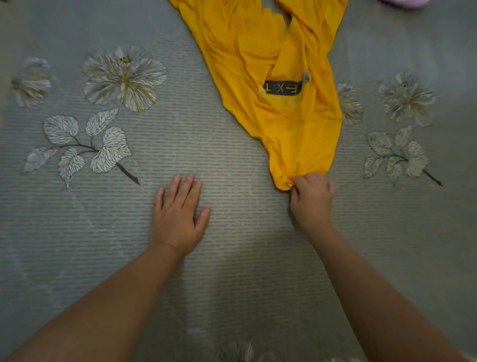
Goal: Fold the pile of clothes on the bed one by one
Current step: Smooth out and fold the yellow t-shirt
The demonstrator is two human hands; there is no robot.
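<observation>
A yellow garment (260, 59) with a dark label lies crumpled on the bed, stretching from the top edge of the view down to a bunched end near the middle right. My right hand (312, 199) grips that bunched near end, fingers curled around the cloth. My left hand (178, 217) lies flat on the bedsheet with straight fingers, to the left of the garment and apart from it, holding nothing.
The bed is covered by a grey striped sheet (232, 271) printed with pale flowers and leaves. A pink item (405, 2) peeks in at the top right edge.
</observation>
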